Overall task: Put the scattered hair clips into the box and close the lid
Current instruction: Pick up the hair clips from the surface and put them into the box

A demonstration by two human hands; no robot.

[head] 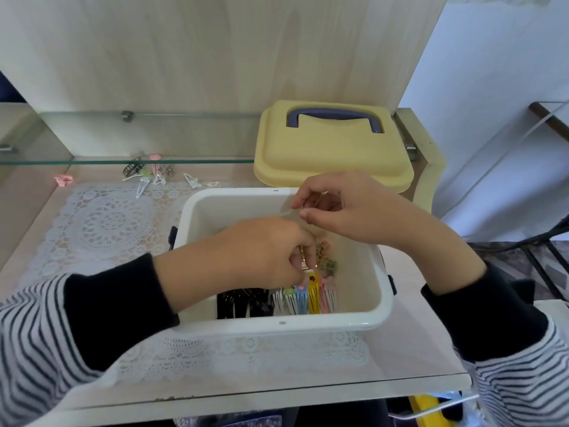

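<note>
The right hand [345, 208] pinches a pale clip [285, 213] between thumb and forefinger above the box [323, 325], long axis 9-to-3 o'clock. The left hand [261, 251] curls its fingers round gold clips [306, 260] inside the box. Scattered clips [147, 177] lie at 10 o'clock, nearer the left hand.

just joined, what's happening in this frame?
A person is packing hair clips into a white box. The left hand is down inside it, fingers curled on some gold clips. The right hand, over the far rim, pinches a thin pale clip. Black clips and coloured clips already lie in the box. Several loose clips remain near the back of the lace mat, and the yellow lid sits off, behind the box.
</note>
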